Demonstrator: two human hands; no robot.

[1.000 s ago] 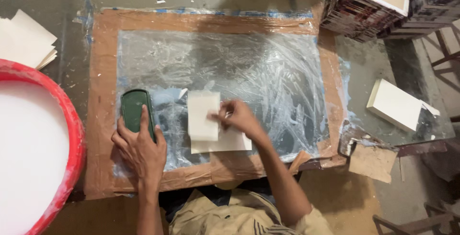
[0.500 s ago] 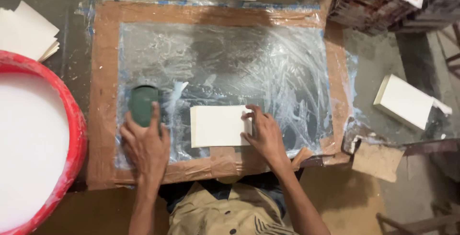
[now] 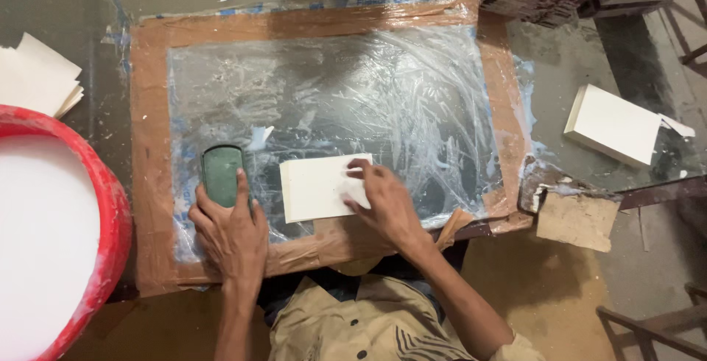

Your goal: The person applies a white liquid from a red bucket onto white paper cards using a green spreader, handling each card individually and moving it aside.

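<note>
Pressing flat on a white rectangular card (image 3: 318,187) lying on the glue-smeared plastic sheet (image 3: 412,103), the right hand (image 3: 383,203) spreads its fingers; the left hand (image 3: 230,232) grips a green oblong sponge (image 3: 222,173) beside it.

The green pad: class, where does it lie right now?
In the head view, the green pad lies on the plastic sheet under the left hand, left of the white card.

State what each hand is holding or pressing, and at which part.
The left hand grips the green pad by its near end. The right hand presses flat on the white sheet at its right edge.
</note>
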